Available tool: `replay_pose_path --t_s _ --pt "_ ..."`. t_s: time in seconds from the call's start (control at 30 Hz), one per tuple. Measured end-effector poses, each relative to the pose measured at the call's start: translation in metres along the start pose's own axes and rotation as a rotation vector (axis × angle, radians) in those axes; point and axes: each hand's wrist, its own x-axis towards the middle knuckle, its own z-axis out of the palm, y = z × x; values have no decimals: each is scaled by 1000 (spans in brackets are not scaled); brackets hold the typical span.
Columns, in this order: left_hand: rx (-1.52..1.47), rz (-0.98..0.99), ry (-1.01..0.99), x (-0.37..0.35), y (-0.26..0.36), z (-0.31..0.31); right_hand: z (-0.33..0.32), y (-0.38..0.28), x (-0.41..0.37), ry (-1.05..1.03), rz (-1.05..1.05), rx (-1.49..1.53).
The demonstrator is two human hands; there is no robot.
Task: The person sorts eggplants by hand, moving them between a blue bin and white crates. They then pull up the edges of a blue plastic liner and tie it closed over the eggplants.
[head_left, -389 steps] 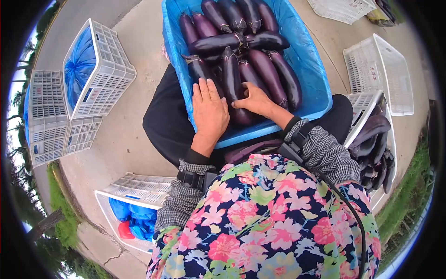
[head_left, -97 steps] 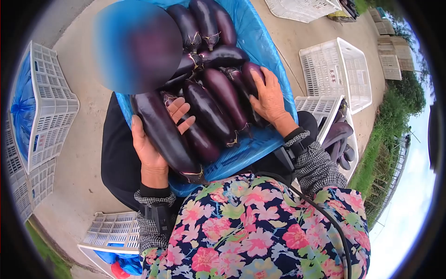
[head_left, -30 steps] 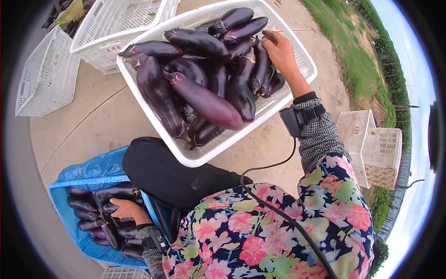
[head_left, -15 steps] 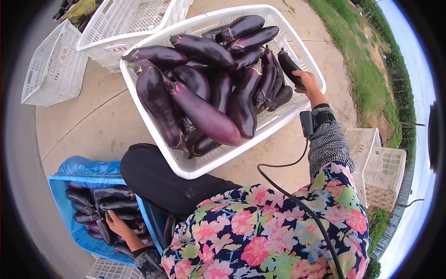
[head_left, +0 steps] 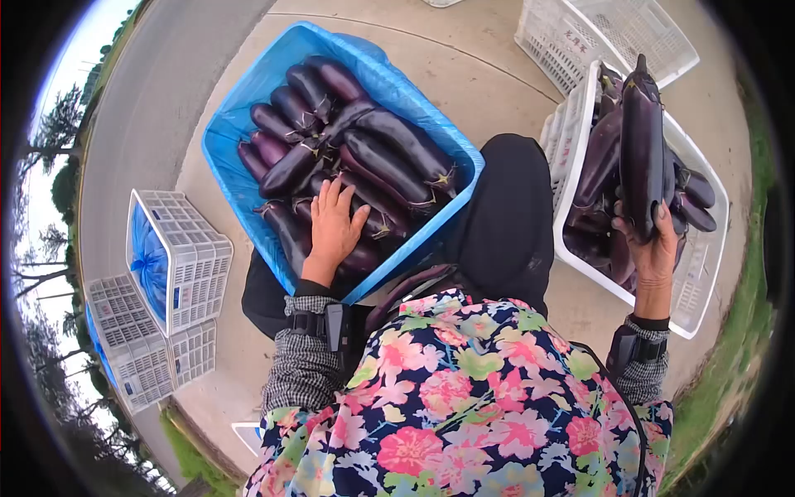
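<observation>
A blue-lined crate full of dark purple eggplants stands in front of me, left of centre. My left hand rests on the eggplants at its near side, fingers spread and holding nothing. On the right, my right hand grips the lower end of one long eggplant, its stem end pointing away from me. That eggplant is over a white crate, which holds more eggplants. The fingers wrap round it from below, with the thumb at its right side.
Another white crate stands at the upper right, beyond the one with eggplants. At the left are stacked white crates, one with a tied blue bag. My knee is between the two eggplant crates. A road runs along the left.
The view has swung left, bringing the blue-lined crate to the middle. My right hand now holds its eggplant up, above the white crate's load. My left hand remains open on the blue-lined crate's eggplants.
</observation>
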Motion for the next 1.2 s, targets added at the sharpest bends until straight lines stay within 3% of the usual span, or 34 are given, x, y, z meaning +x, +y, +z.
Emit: replay_pose_path --t_s 0.13,0.23,0.3,0.37,0.43,0.5,0.6,0.77,0.9,1.0,1.1,1.2 --pt "-72 4 24 -7 -10 3 126 55 34 -303 241 -210" --pt "-159 -18 54 -13 -7 -2 196 88 40 -448 266 -260" --pt "-215 -23 66 -17 -10 -7 238 116 37 -469 128 -436" --pt "-218 -16 25 -18 -7 -13 243 164 50 -558 -428 -1034" --pt "-241 -2 44 -20 -6 -13 247 192 39 -642 -415 -1611" --pt "-291 -2 1 -20 -9 -16 249 200 30 -827 -551 -1779" --pt "-310 15 16 -26 -6 -20 262 192 27 -804 -339 -1729" --pt "-313 34 44 -17 -11 -13 308 184 72 -845 -621 -1517" --pt "-296 31 28 -19 -12 -13 299 253 95 -972 -655 -1610" --pt "-244 21 -14 -19 -9 -21 299 257 82 -881 -664 -1658" --pt "-322 14 -13 -20 -12 -22 301 250 82 -948 -604 -1732" --pt "-321 15 -10 -21 -8 -37 294 260 83 -894 -697 -1676"
